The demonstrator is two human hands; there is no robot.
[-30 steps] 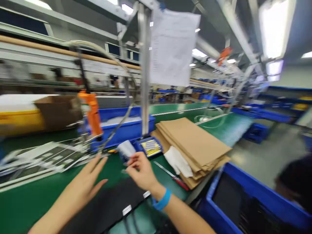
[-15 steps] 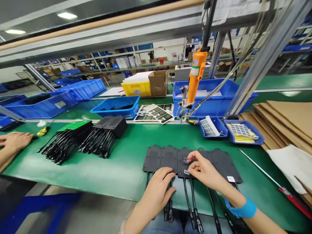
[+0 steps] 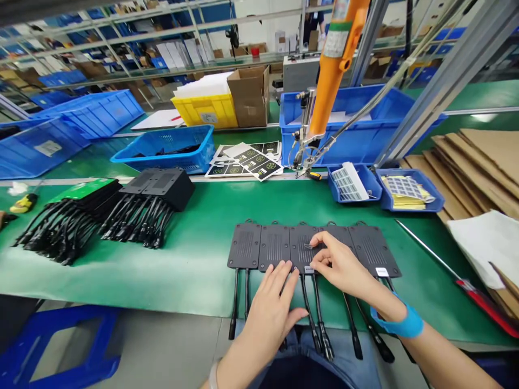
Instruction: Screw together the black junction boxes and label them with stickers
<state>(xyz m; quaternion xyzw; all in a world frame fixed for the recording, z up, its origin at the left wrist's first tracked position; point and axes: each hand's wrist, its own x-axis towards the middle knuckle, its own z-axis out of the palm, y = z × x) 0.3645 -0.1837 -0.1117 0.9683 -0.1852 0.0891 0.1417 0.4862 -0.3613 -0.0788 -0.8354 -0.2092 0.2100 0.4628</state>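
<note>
Several flat black boxes with cables [image 3: 274, 246] lie side by side on the green mat in front of me. My left hand [image 3: 273, 302] rests open, its fingertips on the lower edge of the second and third boxes from the left. My right hand [image 3: 334, 265] hovers over the middle boxes, thumb and forefinger bent around small silvery labels. One label [image 3: 308, 247] sticks out by the forefinger; another label [image 3: 309, 269] is at the thumb, against the middle box's lower edge. A white label [image 3: 381, 272] shows on the rightmost box.
Stacked black boxes [image 3: 162, 183] and green-topped units [image 3: 83, 190] lie left with bundled cables. Small blue bins [image 3: 357, 199] of label sheets stand at the back right. An orange electric screwdriver [image 3: 328, 81] hangs above. A long red-handled screwdriver [image 3: 482, 305] and cardboard sheets [image 3: 482, 167] lie right.
The view has tilted down and shifted. Another person's hand at far left is almost out of view. My left fingers have straightened on the box edge; my right hand stays over the middle box.
</note>
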